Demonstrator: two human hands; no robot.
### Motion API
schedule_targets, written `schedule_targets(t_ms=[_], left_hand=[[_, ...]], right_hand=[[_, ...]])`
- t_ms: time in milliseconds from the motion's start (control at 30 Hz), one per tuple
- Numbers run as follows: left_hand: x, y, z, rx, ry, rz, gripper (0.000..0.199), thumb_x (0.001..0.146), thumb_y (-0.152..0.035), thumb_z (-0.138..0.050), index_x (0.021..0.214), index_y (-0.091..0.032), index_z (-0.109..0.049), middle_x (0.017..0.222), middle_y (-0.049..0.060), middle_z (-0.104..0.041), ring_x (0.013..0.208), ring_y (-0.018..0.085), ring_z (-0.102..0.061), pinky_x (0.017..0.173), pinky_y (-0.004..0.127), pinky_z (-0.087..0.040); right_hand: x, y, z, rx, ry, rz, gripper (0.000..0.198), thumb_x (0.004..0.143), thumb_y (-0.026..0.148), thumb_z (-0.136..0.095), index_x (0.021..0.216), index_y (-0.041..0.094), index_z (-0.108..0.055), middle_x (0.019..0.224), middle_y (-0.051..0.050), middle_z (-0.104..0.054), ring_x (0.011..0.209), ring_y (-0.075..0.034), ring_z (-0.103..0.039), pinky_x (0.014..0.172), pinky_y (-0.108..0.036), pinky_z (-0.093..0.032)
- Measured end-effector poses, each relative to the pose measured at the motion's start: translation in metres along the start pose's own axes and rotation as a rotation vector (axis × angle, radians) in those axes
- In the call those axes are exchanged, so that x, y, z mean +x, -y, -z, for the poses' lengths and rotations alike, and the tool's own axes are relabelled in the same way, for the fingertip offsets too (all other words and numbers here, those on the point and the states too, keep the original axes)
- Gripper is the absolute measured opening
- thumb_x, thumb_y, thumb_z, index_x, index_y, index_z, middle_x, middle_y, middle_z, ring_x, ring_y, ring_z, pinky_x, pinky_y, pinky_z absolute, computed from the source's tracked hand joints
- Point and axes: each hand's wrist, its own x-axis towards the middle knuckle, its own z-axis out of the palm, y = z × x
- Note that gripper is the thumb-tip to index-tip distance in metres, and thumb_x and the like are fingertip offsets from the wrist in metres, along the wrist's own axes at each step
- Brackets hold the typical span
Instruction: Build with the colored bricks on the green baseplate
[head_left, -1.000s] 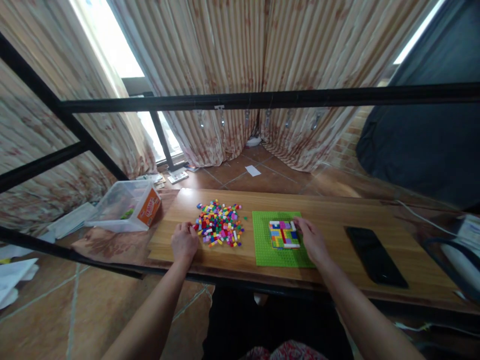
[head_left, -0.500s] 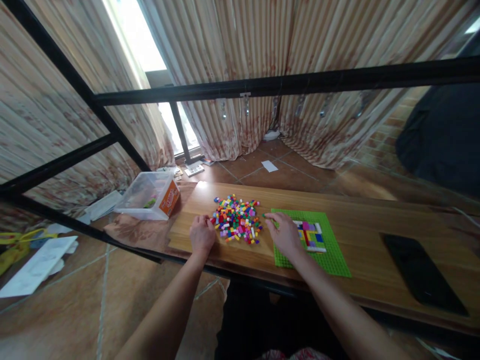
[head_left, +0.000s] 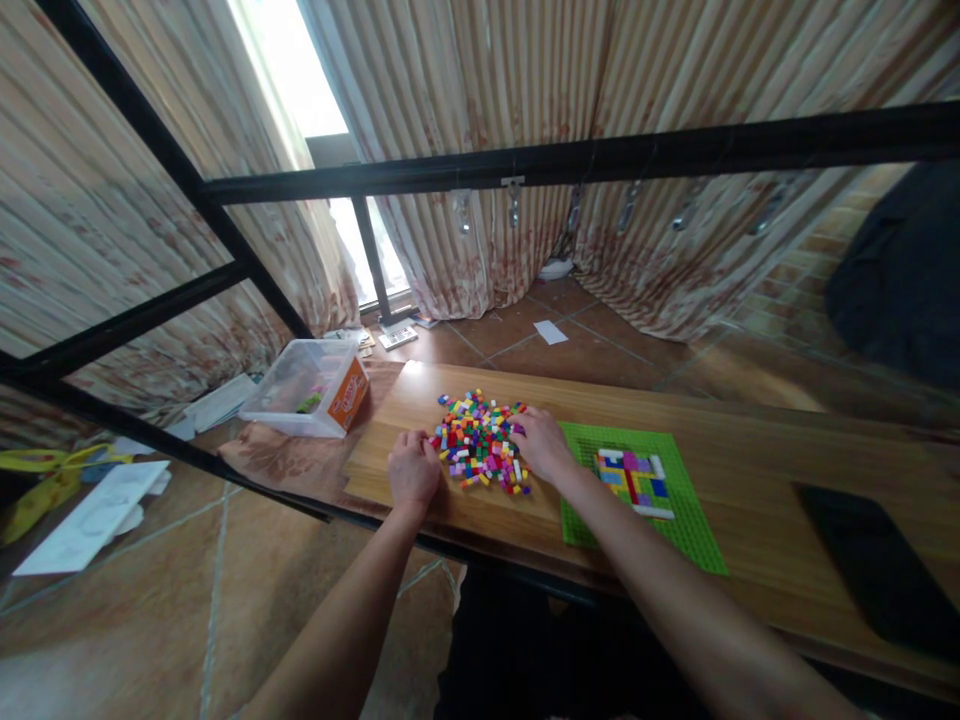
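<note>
A loose pile of small coloured toy bricks (head_left: 480, 445) lies on the wooden table. At its left edge is my left hand (head_left: 414, 472), fingers curled together, with a small red brick at the fingertips. My right hand (head_left: 546, 445) reaches over the pile's right edge, its fingers bent and drawn together among the bricks; what they pinch is hidden. Under my right forearm lies a green baseplate (head_left: 675, 465). A flat arrangement of white, blue, yellow, red and pink bricks (head_left: 637, 487) is set on it, partly covered by the forearm.
A clear plastic box (head_left: 292, 400) with an orange label stands left of the table (head_left: 750, 440). A dark flat slab like a tablet (head_left: 870, 560) lies at the right. A black metal bar (head_left: 420, 178) crosses beyond the table, before curtains (head_left: 510, 80).
My right hand has moved left from beside the baseplate onto the pile's right edge. My left hand stays at the pile's left edge. The whole view has shifted slightly.
</note>
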Motion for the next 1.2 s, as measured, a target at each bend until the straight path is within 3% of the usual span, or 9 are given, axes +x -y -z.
schedule_targets(t_ms=[133, 233, 333, 500, 700, 833, 1000, 1100, 1200], left_hand=[[0.0, 0.001, -0.001, 0.0, -0.012, -0.018, 0.024, 0.089, -0.023, -0.042, 0.098, -0.019, -0.063, 0.1, 0.009, -0.064, 0.093, 0.021, -0.06, 0.082, 0.033, -0.043], [0.0, 0.001, 0.0, 0.005, -0.011, -0.029, 0.024, 0.09, -0.024, -0.041, 0.097, -0.019, -0.063, 0.099, 0.009, -0.064, 0.093, 0.021, -0.06, 0.082, 0.033, -0.043], [0.0, 0.001, 0.0, 0.011, -0.002, -0.024, 0.024, 0.09, -0.024, -0.042, 0.097, -0.019, -0.064, 0.099, 0.009, -0.064, 0.094, 0.022, -0.06, 0.083, 0.033, -0.043], [0.001, 0.001, 0.0, 0.016, -0.015, -0.023, 0.024, 0.089, -0.024, -0.042, 0.097, -0.019, -0.064, 0.1, 0.009, -0.064, 0.093, 0.022, -0.06, 0.082, 0.034, -0.044], [0.002, 0.0, 0.002, 0.038, -0.019, -0.027, 0.025, 0.089, -0.024, -0.042, 0.097, -0.019, -0.065, 0.1, 0.009, -0.064, 0.091, 0.022, -0.061, 0.08, 0.033, -0.044], [0.003, 0.001, 0.001, 0.031, -0.026, -0.035, 0.026, 0.089, -0.025, -0.041, 0.098, -0.019, -0.064, 0.102, 0.009, -0.064, 0.091, 0.022, -0.061, 0.08, 0.033, -0.045], [0.003, 0.001, 0.001, 0.028, -0.021, -0.038, 0.027, 0.089, -0.025, -0.04, 0.099, -0.018, -0.064, 0.102, 0.01, -0.064, 0.09, 0.023, -0.061, 0.08, 0.034, -0.045], [0.002, 0.001, 0.001, 0.034, -0.027, -0.039, 0.026, 0.09, -0.025, -0.04, 0.098, -0.018, -0.064, 0.102, 0.01, -0.064, 0.09, 0.023, -0.061, 0.081, 0.034, -0.045], [0.001, 0.001, 0.0, 0.037, -0.025, -0.034, 0.025, 0.09, -0.025, -0.041, 0.098, -0.019, -0.064, 0.101, 0.008, -0.064, 0.091, 0.022, -0.061, 0.081, 0.033, -0.044]], right_hand=[[-0.013, -0.004, -0.001, 0.38, -0.143, -0.094, 0.024, 0.084, 0.026, -0.053, 0.1, 0.019, -0.07, 0.102, -0.009, -0.066, 0.094, -0.021, -0.06, 0.088, -0.036, -0.045], [-0.023, -0.005, -0.004, 0.878, -0.215, -0.281, 0.029, 0.079, 0.037, -0.057, 0.101, 0.021, -0.068, 0.097, -0.006, -0.07, 0.089, -0.02, -0.064, 0.081, -0.036, -0.051], [-0.031, -0.005, -0.005, 1.3, -0.228, -0.449, 0.03, 0.074, 0.038, -0.061, 0.098, 0.021, -0.067, 0.089, -0.005, -0.071, 0.083, -0.019, -0.067, 0.072, -0.033, -0.054], [-0.036, -0.006, -0.001, 1.487, -0.168, -0.48, 0.024, 0.077, 0.039, -0.061, 0.093, 0.022, -0.066, 0.085, -0.005, -0.071, 0.079, -0.017, -0.067, 0.07, -0.033, -0.056], [-0.034, 0.003, -0.004, 1.481, -0.241, -0.515, 0.028, 0.063, 0.031, -0.074, 0.088, 0.021, -0.067, 0.08, -0.002, -0.071, 0.068, -0.014, -0.063, 0.061, -0.027, -0.052], [-0.03, 0.008, -0.008, 1.361, -0.265, -0.485, 0.023, 0.065, 0.032, -0.067, 0.085, 0.02, -0.068, 0.078, -0.002, -0.071, 0.061, -0.012, -0.06, 0.053, -0.024, -0.046], [-0.024, 0.005, -0.004, 0.83, -0.187, -0.422, 0.023, 0.077, 0.026, -0.052, 0.089, 0.023, -0.072, 0.077, -0.002, -0.072, 0.064, -0.017, -0.063, 0.061, -0.03, -0.049], [-0.02, 0.002, 0.004, 0.47, -0.112, -0.282, 0.025, 0.08, 0.021, -0.051, 0.09, 0.024, -0.073, 0.089, -0.003, -0.074, 0.08, -0.021, -0.067, 0.077, -0.034, -0.049], [-0.015, -0.003, 0.012, 0.256, -0.041, -0.191, 0.024, 0.082, 0.022, -0.053, 0.093, 0.024, -0.074, 0.1, -0.004, -0.073, 0.094, -0.021, -0.065, 0.086, -0.032, -0.045]])
